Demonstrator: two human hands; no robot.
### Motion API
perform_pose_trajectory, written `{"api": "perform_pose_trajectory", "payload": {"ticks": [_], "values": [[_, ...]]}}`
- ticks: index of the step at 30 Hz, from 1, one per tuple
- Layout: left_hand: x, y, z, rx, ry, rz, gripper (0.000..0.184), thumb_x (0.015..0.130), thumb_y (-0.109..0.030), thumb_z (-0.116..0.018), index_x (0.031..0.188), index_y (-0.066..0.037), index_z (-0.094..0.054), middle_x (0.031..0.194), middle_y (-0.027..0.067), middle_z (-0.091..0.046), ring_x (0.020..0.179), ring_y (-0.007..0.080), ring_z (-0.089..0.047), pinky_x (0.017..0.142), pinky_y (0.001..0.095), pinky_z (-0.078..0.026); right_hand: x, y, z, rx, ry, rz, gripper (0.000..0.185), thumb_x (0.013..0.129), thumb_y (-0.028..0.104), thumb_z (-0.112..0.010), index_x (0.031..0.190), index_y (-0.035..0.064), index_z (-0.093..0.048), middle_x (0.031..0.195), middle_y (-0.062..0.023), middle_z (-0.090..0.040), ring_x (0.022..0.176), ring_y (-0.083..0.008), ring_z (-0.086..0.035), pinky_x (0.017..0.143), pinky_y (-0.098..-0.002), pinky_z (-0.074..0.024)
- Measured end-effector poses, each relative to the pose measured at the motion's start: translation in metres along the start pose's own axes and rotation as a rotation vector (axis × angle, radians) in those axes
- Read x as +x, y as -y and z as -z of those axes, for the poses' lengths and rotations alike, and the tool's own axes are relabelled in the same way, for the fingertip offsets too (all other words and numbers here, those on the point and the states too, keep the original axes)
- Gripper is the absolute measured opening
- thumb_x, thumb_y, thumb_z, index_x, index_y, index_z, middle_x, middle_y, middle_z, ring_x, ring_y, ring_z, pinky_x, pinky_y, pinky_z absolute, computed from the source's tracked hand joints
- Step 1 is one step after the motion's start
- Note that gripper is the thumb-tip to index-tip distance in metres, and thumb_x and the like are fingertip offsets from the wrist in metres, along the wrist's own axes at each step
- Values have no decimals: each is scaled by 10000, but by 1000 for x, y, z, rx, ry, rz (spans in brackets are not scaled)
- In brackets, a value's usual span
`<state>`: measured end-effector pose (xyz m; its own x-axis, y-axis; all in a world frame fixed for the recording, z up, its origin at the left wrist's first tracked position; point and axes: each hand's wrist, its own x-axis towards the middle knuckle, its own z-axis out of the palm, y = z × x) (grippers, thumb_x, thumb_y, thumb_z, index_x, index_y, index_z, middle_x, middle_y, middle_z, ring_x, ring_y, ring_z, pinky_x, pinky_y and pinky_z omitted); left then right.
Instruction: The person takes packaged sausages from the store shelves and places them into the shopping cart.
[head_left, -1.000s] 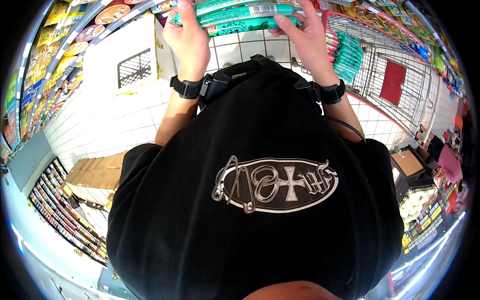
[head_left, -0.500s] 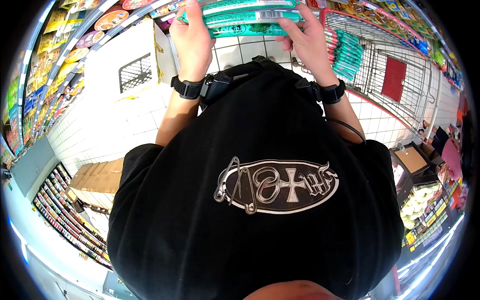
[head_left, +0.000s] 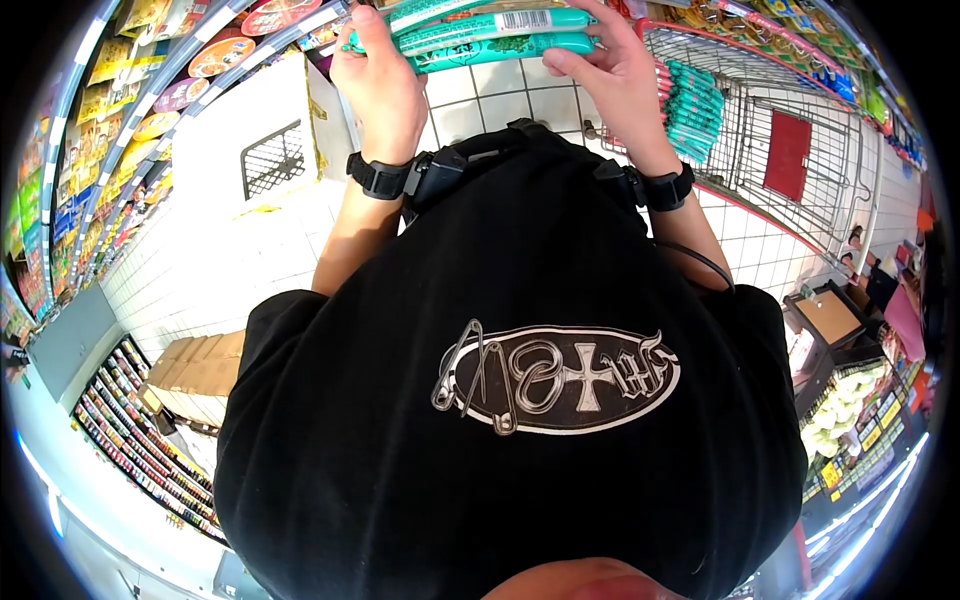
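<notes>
Several long green tube-shaped packets [head_left: 500, 48] lie side by side between my hands at the top of the head view. One packet shows a white barcode label. My left hand [head_left: 380, 95] is closed around their left end, with the thumb on top. At the right end, my right hand [head_left: 620, 85] holds them with bent fingers, its thumb beside the lowest packet. The upper part of the bundle is cut off by the frame edge. More green packets [head_left: 693, 110] are stacked to the right of my right hand, next to some red ones [head_left: 663, 85].
A wire shopping cart [head_left: 740, 130] with a red panel [head_left: 788, 155] stands at the right. Shelves of packaged goods [head_left: 120, 110] curve along the left. A white box [head_left: 225, 130] with a dark grid opening stands by my left arm. Cardboard boxes [head_left: 195, 370] are lower left.
Both hands and the held packets have shifted slightly left, and the bundle's left end has tilted a little. My right thumb has moved left along the lowest packet.
</notes>
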<state>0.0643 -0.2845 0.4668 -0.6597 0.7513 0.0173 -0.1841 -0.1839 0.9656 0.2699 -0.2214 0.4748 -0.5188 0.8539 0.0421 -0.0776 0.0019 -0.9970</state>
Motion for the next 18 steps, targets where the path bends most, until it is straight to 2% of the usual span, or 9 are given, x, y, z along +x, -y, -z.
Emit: {"api": "perform_pose_trajectory", "payload": {"ticks": [3, 5, 9, 14, 18], "values": [[-1, -4, -7, -22, 48, 9, 401, 1007, -422, -473, 969, -33, -563, 672, 21, -574, 482, 84, -535, 337, 215, -339, 2, -1, 6, 54, -40, -89, 645, 809, -109, -646, 1392, 31, -408, 1030, -73, -630, 818, -113, -624, 678, -257, -542], [-3, -6, -9, -109, 24, 97, 354, 1033, -350, -439, 941, -47, -596, 715, 12, -595, 495, 41, -489, 380, 195, -343, 4, -11, 11, 94, -32, -61, 647, 817, -104, -645, 1398, 34, -395, 996, -81, -631, 782, -125, -632, 652, -256, -541], [-2, -10, -6, -37, 31, 119, 382, 1033, -375, -423, 925, -46, -585, 671, 25, -594, 445, 65, -491, 339, 203, -340, 6, -12, 14, 125, -59, -134, 635, 838, -75, -649, 1404, 32, -381, 894, -81, -634, 706, -128, -626, 595, -249, -522], [-2, -16, -7, 38, 128, 148, 416, 1035, -399, -395, 963, -29, -570, 667, 44, -593, 422, 84, -501, 313, 208, -348, 7, -9, 16, 42, -42, -197, 512, 905, 31, -626, 1370, 24, -412, 696, -48, -602, 547, -91, -565, 479, -229, -452], [-6, -22, -17, 60, 88, 160, 397, 1036, -389, -397, 999, -28, -557, 711, 55, -601, 431, 85, -509, 316, 207, -368, 6, -6, 20, -25, -63, -262, 481, 921, 74, -621, 1357, 23, -424, 662, -29, -592, 501, -69, -538, 440, -212, -430]]}}
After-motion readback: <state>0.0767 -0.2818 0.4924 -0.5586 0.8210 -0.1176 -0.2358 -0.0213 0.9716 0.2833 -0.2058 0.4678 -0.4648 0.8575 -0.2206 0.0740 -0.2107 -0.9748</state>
